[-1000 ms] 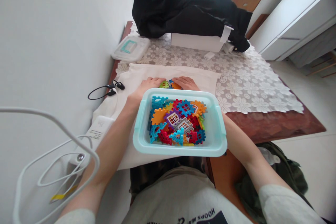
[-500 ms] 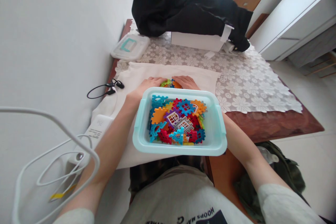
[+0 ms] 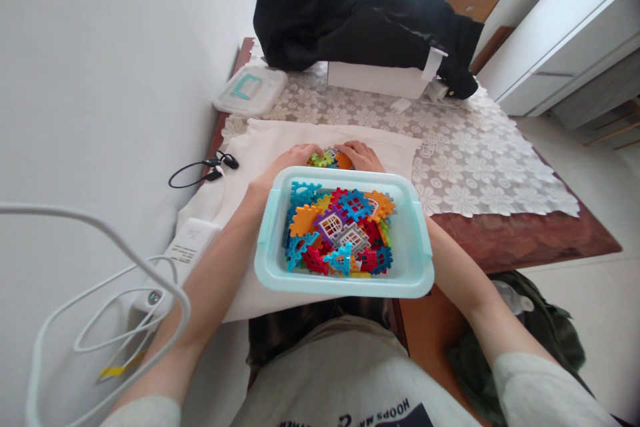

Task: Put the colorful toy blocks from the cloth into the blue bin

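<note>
A pale blue plastic tub (image 3: pixel 419 240) sits at the table's near edge, filled with several bright interlocking toy tiles (image 3: pixel 340 230). Just beyond the tub, on a white cloth (image 3: pixel 260 147), my left hand (image 3: pixel 293 161) and my right hand (image 3: pixel 361 155) close in from both sides on a small cluster of green, orange and blue tiles (image 3: pixel 330 159). The fingers of both hands curl onto that cluster. The tub's far rim hides part of both hands.
A lace tablecloth (image 3: pixel 465 153) covers the table. A clear lid (image 3: pixel 250 90) lies at the far left, a white box (image 3: pixel 377 80) under a black garment (image 3: pixel 360 20) at the back. A black cable (image 3: pixel 200 172) and a white power strip (image 3: pixel 187 247) lie left.
Both hands have drawn closer together around the tile cluster, and the fingers have curled up from lying flatter. The tub has not moved.
</note>
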`<action>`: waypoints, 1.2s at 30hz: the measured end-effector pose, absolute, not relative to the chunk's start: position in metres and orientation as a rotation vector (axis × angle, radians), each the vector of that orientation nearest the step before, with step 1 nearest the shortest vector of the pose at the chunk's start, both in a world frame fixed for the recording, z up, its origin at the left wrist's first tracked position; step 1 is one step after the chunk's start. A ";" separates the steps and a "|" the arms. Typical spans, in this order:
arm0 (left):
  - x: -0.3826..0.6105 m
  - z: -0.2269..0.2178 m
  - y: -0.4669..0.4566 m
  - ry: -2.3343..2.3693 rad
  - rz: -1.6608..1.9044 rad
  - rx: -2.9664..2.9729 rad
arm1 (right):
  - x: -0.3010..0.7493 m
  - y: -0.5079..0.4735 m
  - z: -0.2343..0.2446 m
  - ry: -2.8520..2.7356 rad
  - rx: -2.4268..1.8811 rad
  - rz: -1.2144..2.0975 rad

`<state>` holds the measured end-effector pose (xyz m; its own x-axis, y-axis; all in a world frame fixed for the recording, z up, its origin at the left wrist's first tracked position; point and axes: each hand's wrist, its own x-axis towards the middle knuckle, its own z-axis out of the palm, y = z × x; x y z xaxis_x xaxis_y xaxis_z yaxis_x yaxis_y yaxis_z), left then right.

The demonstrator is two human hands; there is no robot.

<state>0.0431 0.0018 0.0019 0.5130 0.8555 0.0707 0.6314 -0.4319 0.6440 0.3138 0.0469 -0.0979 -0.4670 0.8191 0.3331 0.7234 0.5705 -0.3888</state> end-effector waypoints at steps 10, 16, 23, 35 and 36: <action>0.036 -0.002 0.010 1.270 0.417 2.196 | 0.310 0.045 -0.091 -2.274 -1.316 0.259; 0.035 -0.016 0.020 1.265 0.420 2.296 | 0.309 0.042 -0.088 -2.216 -1.364 0.222; 0.035 -0.026 0.024 1.256 0.421 2.298 | 0.313 0.046 -0.092 -2.296 -1.268 0.221; 0.038 -0.026 0.027 1.281 0.538 2.226 | 0.311 0.042 -0.089 -2.312 -1.256 0.328; 0.037 -0.025 0.027 1.285 0.520 2.229 | 0.311 0.043 -0.089 -2.317 -1.264 0.335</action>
<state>0.0369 0.0272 -0.0245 0.4786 0.8750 0.0727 0.6790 -0.4213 0.6012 0.3105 0.0434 -0.0890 -0.4606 0.8386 0.2907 0.7220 0.5445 -0.4268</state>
